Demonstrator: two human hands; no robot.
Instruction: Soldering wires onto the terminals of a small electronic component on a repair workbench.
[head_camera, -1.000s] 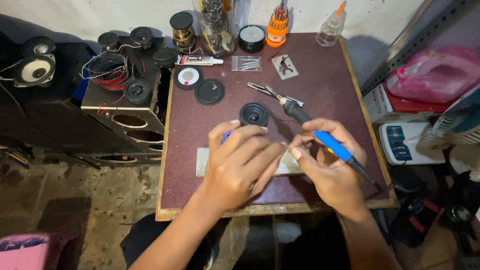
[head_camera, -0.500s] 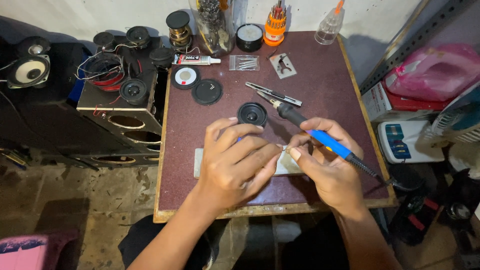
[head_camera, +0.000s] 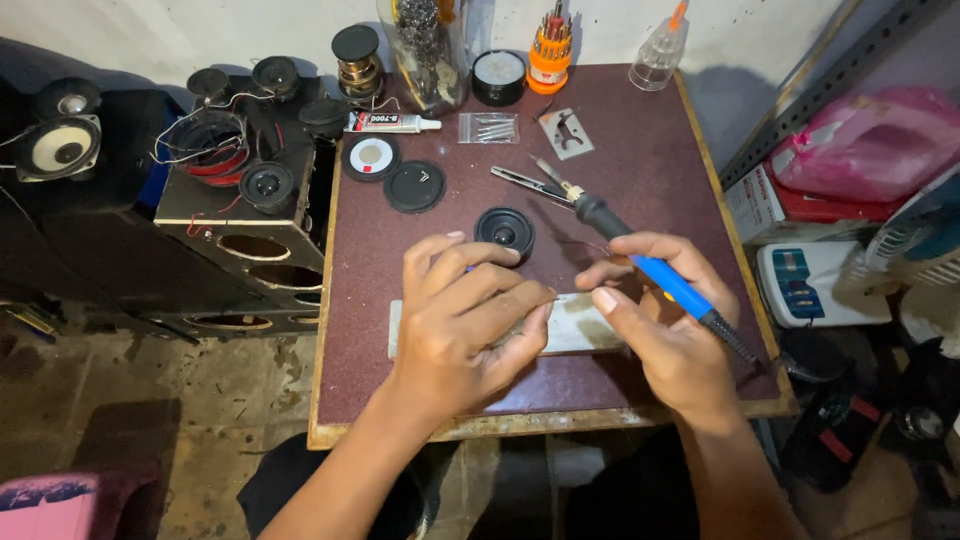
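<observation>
- Change vs. the earlier pics: hardly anything. Both hands are staying bunched over the pale strip; the view has shifted a bit, the hands' pose hasn't. My read: the fine work at the fingertips is still going on, no step finished in between.
- Left hand (head_camera: 470, 325) is lying palm-down over the left part of the pale flat strip (head_camera: 575, 330), fingers (head_camera: 505, 300) curled toward the right hand. Whatever sits under them is hidden, so can't tell if they're pinching anything.
- Right hand (head_camera: 665, 330) is wrapping the soldering iron (head_camera: 655, 270): blue grip is running across the top of the hand, w/ thumb and forefinger meeting near the strip's right part. Fingers closed around the handle.
- Iron's long axis is running diagonal: dark barrel and tip pointing up-left, away from the person, toward the tweezers (head_camera: 530, 182); cord end trailing down-right past the wrist. Tip is well clear of the fingertips, so I'd say it's parked, not soldering.
- Small round black speaker (head_camera: 505, 230) is sitting on the counter (head_camera: 660, 160) just beyond the left fingertips, cone up.
- Farther beyond the fingers: two flat black discs, a glue tube, a small bag of bits, an orange screwdriver set, a clear bottle.
- Left of the left hand, off the counter: a speaker box w/ loose drivers and wires.
</observation>
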